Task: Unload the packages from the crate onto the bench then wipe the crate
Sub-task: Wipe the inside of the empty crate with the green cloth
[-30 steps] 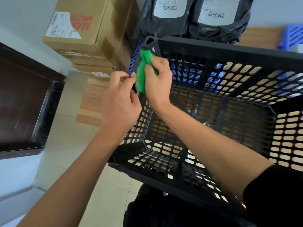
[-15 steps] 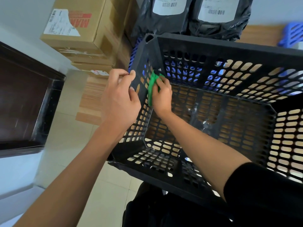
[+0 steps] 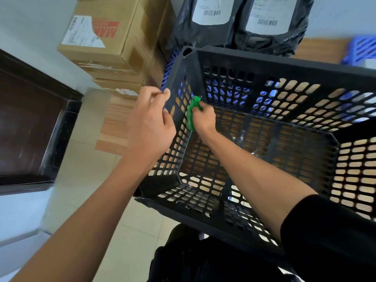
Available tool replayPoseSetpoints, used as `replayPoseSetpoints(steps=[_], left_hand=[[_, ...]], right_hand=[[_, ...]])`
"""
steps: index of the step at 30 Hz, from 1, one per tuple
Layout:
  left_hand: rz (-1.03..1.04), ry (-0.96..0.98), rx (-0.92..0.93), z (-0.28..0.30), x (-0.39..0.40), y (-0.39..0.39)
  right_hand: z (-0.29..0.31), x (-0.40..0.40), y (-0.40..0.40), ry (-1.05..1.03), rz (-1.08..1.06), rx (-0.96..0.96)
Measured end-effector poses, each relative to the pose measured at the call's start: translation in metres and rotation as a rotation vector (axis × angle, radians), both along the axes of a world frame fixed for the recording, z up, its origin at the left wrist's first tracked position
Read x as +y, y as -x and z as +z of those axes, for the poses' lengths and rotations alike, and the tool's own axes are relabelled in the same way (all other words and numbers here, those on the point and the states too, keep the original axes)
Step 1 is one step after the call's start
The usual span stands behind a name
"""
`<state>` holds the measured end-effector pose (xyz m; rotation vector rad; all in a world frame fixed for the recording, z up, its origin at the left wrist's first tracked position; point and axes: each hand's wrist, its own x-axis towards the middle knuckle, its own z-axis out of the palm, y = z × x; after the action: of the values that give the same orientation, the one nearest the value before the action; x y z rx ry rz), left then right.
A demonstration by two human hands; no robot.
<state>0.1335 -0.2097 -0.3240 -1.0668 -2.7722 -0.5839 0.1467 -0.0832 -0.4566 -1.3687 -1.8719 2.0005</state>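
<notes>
A black perforated plastic crate (image 3: 284, 64) stands on the wooden bench (image 3: 323, 47), with nothing inside it. My left hand (image 3: 151, 127) grips the crate's left wall at its top rim. My right hand (image 3: 203, 119) is inside the crate and holds a crumpled green cloth (image 3: 192, 112), pressing it against the inner face of the left wall, low near the floor of the crate. Two black plastic mailer packages, one (image 3: 207, 21) and another (image 3: 270, 25), stand on the bench behind the crate. Cardboard boxes (image 3: 114, 37) are stacked at the bench's left end.
A blue plastic basket (image 3: 360, 49) sits at the bench's far right. A dark cabinet (image 3: 30, 123) stands on the left across a strip of tiled floor (image 3: 81, 180). A white wall rises behind the bench.
My right hand has carried the green cloth from the crate's top left rim down the inner left wall toward the bottom. My left hand keeps its hold on the rim.
</notes>
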Motion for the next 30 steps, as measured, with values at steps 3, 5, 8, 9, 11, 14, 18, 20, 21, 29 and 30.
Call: replayPoseSetpoints(steps=[3,5,8,9,11,14,18,20,21,29,30], left_hand=[[0.009,-0.038,-0.033,0.000,-0.001,0.000],[0.023,-0.101,-0.095,0.001,-0.002,0.002],[0.049,-0.144,-0.154,0.003,-0.003,0.005],[0.047,-0.148,-0.162,0.003,-0.002,0.005],[0.032,-0.149,-0.166,0.004,-0.002,0.004],[0.024,-0.134,-0.146,0.003,-0.002,0.004],[0.025,-0.122,-0.130,0.003,0.000,0.002],[0.020,-0.117,-0.130,0.004,0.001,0.002],[0.019,-0.117,-0.135,0.004,0.001,0.002],[0.022,-0.109,-0.153,0.005,0.001,0.000],[0.023,-0.109,-0.153,0.004,0.000,0.000]], right_hand=[[0.021,-0.002,0.000,-0.036,-0.012,0.101],[0.037,-0.007,0.001,-0.098,-0.031,0.180],[0.054,-0.018,0.000,-0.178,-0.077,0.357],[0.053,-0.022,-0.001,-0.222,-0.070,0.384],[0.042,-0.031,-0.005,-0.316,-0.016,0.366],[0.016,-0.045,-0.011,-0.313,0.066,0.292],[-0.021,-0.045,-0.015,-0.207,0.133,0.197],[-0.036,-0.039,-0.017,-0.133,0.150,0.104],[-0.041,-0.037,-0.019,-0.081,0.158,0.052],[-0.030,-0.033,-0.021,0.061,0.024,0.099],[-0.026,-0.032,-0.021,0.068,0.012,0.130]])
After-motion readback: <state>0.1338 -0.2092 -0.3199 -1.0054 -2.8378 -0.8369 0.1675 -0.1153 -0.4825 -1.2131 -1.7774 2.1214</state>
